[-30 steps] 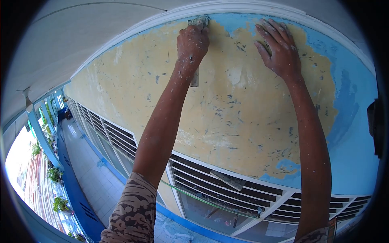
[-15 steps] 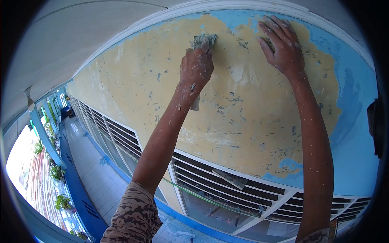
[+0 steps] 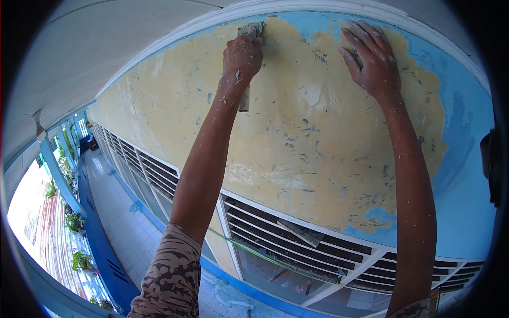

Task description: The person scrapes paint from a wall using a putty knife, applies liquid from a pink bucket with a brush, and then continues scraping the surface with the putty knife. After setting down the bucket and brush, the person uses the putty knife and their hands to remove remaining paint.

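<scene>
My left hand (image 3: 244, 55) is wrapped round the handle of a paint scraper (image 3: 251, 28). The scraper's blade, caked with paint residue, lies at the upper part of the wall (image 3: 212, 127), near the blue strip under the white moulding. Below my fist the handle's end sticks out. My right hand (image 3: 375, 63) rests flat against the wall with its fingers spread, at the upper right by the border of blue paint (image 3: 466, 180). The wall shows bare yellowish surface with dark flecks and pale scuffs. White and blue flakes cling to both arms.
Louvred windows (image 3: 297, 238) in white frames run below the wall, with a flat scraper-like piece (image 3: 301, 232) lying across the slats. A tiled corridor floor (image 3: 119, 212), blue parapet (image 3: 101, 238) and potted plants (image 3: 80, 261) are at left. White moulding (image 3: 318, 6) borders the ceiling.
My left hand has moved the scraper up and slightly left along the wall, closer to the top blue strip. My right hand stays almost where it was.
</scene>
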Motion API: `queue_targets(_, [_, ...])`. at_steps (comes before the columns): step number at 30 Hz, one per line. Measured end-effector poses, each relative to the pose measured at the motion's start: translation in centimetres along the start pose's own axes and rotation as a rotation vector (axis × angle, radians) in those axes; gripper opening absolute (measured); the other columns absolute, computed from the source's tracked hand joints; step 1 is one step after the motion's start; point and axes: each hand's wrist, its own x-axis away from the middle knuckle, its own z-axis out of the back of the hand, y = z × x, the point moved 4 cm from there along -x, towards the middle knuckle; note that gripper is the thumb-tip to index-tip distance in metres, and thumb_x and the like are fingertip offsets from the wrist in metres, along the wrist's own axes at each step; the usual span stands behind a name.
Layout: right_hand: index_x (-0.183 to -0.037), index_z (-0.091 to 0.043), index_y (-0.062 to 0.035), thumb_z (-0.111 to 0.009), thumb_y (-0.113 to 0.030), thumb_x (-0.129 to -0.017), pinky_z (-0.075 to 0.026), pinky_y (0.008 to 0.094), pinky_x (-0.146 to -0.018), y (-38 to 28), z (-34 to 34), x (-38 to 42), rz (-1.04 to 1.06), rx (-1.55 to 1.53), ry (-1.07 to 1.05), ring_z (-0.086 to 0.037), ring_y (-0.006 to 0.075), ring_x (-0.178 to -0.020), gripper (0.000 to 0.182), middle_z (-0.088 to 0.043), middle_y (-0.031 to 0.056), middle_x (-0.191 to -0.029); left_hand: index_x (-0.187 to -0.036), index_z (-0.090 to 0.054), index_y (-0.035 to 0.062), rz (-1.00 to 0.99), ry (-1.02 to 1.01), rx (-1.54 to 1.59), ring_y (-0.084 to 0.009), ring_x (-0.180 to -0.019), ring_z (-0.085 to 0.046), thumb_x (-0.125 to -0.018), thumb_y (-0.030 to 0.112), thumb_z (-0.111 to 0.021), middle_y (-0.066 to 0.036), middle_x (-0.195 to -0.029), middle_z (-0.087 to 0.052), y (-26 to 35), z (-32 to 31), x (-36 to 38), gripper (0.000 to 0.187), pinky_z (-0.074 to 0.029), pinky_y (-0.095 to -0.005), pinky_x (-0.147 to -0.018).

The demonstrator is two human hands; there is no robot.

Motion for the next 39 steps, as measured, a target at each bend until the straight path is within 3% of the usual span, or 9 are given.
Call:
queue_targets(4, [-0.136, -0.066, -0.0154, -0.069, -0.027, -0.096, -0.038, 0.0441, -0.119, -0.1, 0.1, -0.1, 0.016, -0.014, 0.033, -0.051, 0.0244, -0.138, 0.042, -0.061, 0.0038, -0.144, -0.136, -0.063, 0.0109, -0.238, 0.024, -0.132, -0.0496, -0.1, -0.067, -0.104, 0.029, -0.052, -0.033, -0.097, -0.069, 0.2, -1.4, 7.0, 0.038, -0.055, -0.0564, -0.089])
queue_targets(7, [-0.136, -0.066, -0.015, -0.069, -0.026, -0.096, -0.038, 0.044, -0.119, -0.2, 0.3, 0.0, 0.012, -0.017, 0.029, -0.051, 0.0245, -0.138, 0.042, -0.061, 0.004, -0.144, -0.138, -0.062, 0.011, -0.141, 0.01, -0.149, -0.0495, -0.096, -0.067, -0.103, 0.027, -0.053, -0.031, -0.098, -0.07, -1.3, -2.4, 9.3, 0.039, -0.055, -0.0568, -0.086])
queue_targets(11, [-0.135, -0.067, -0.0145, -0.07, -0.026, -0.096, -0.039, 0.0443, -0.119, -0.3, 0.3, -0.1, 0.011, -0.022, 0.04, -0.052, 0.0246, -0.138, 0.041, -0.061, 0.004, -0.144, -0.139, -0.061, 0.0103, -0.198, 0.072, 0.021, -0.05, -0.091, -0.067, -0.102, 0.026, -0.054, -0.033, -0.091, -0.066, -0.6, -0.5, 2.9, 0.04, -0.054, -0.0571, -0.079])
queue_targets(15, [-0.134, -0.067, -0.0139, -0.071, -0.027, -0.095, -0.039, 0.0445, -0.119, -0.3, 0.4, -0.3, 0.008, -0.014, 0.031, -0.052, 0.0245, -0.137, 0.041, -0.061, 0.0041, -0.143, -0.142, -0.061, 0.0179, -0.229, 0.039, -0.151, -0.0491, -0.091, -0.068, -0.102, 0.029, -0.056, -0.033, -0.095, -0.065, -0.8, -1.3, 6.3, 0.041, -0.056, -0.0547, -0.083])
queue_targets(16, [-0.134, -0.067, -0.0139, -0.071, -0.027, -0.095, -0.039, 0.0445, -0.119, -0.2, 0.3, -0.2, 0.012, -0.018, 0.036, -0.052, 0.0245, -0.137, 0.041, -0.061, 0.004, -0.143, -0.134, -0.068, 0.0121, -0.212, 0.067, -0.119, -0.0504, -0.091, -0.068, -0.102, 0.027, -0.06, -0.036, -0.092, -0.065, -0.9, -1.5, 7.9, 0.036, -0.055, -0.0535, -0.083])
queue_targets(20, [-0.134, -0.068, -0.014, -0.071, -0.026, -0.095, -0.039, 0.0444, -0.118, -0.1, 0.0, 0.0, 0.008, -0.012, 0.036, -0.052, 0.0247, -0.137, 0.041, -0.062, 0.0037, -0.143, -0.138, -0.063, 0.0146, -0.19, 0.084, -0.055, -0.049, -0.093, -0.067, -0.102, 0.03, -0.056, -0.034, -0.092, -0.066, -1.3, -1.1, 3.8, 0.04, -0.055, -0.0554, -0.085])
queue_targets(22, [-0.133, -0.068, -0.014, -0.071, -0.025, -0.095, -0.039, 0.0444, -0.118, -0.3, 0.1, 0.0, 0.012, -0.018, 0.035, -0.052, 0.0249, -0.137, 0.04, -0.062, 0.0037, -0.143, -0.13, -0.067, 0.0091, -0.193, 0.071, -0.012, -0.0488, -0.095, -0.066, -0.102, 0.03, -0.056, -0.033, -0.091, -0.068, 0.1, -0.1, 1.0, 0.037, -0.055, -0.0551, -0.085])
queue_targets(27, [-0.132, -0.069, -0.0141, -0.07, -0.023, -0.095, -0.041, 0.0446, -0.117, 0.0, 0.0, 0.3, 0.001, -0.004, 0.064, -0.053, 0.0249, -0.136, 0.038, -0.063, 0.0036, -0.142, -0.139, -0.062, 0.0123, -0.275, 0.022, -0.143, -0.0464, -0.102, -0.067, -0.103, 0.024, -0.054, -0.027, -0.098, -0.072, 2.0, -1.8, 7.8, 0.039, -0.057, -0.0557, -0.086])
queue_targets(39, [-0.129, -0.07, -0.0126, -0.068, -0.018, -0.096, -0.043, 0.0439, -0.115, 0.4, -0.2, 0.3, -0.008, -0.017, 0.099, -0.055, 0.0251, -0.134, 0.033, -0.065, 0.0041, -0.138, -0.139, -0.063, 0.0178, -0.199, 0.096, -0.068, -0.0498, -0.094, -0.067, -0.103, 0.031, -0.054, -0.034, -0.097, -0.064, -0.3, -1.3, 5.0, 0.039, -0.056, -0.0555, -0.086])
